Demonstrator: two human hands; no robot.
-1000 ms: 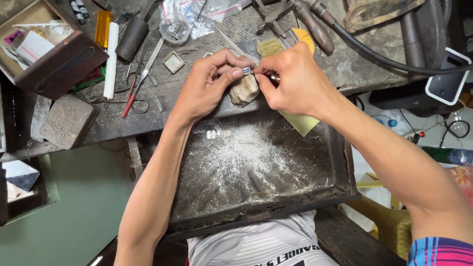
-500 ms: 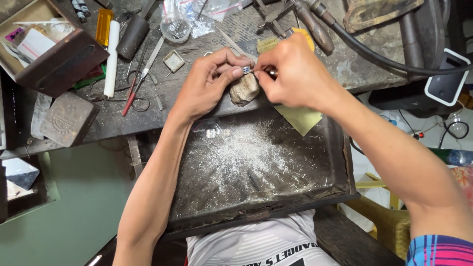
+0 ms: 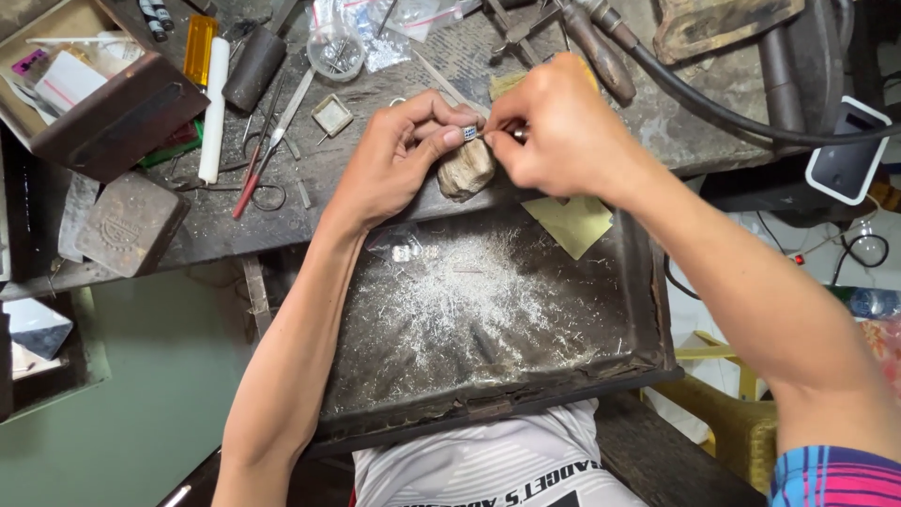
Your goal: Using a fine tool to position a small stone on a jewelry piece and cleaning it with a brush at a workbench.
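Even soft daylight, sharp focus at centre, dim shadowed corners, mild wide-angle stretch at edges

Tool clutter [image 3: 272, 113] crowds bench; tray [image 3: 488, 310] lies open.

We count two bare hands [image 3: 404, 155], one dark metal filings tray [image 3: 648, 310], one red-handled scissors [image 3: 255, 183], one white cylindrical stick [image 3: 214, 108].
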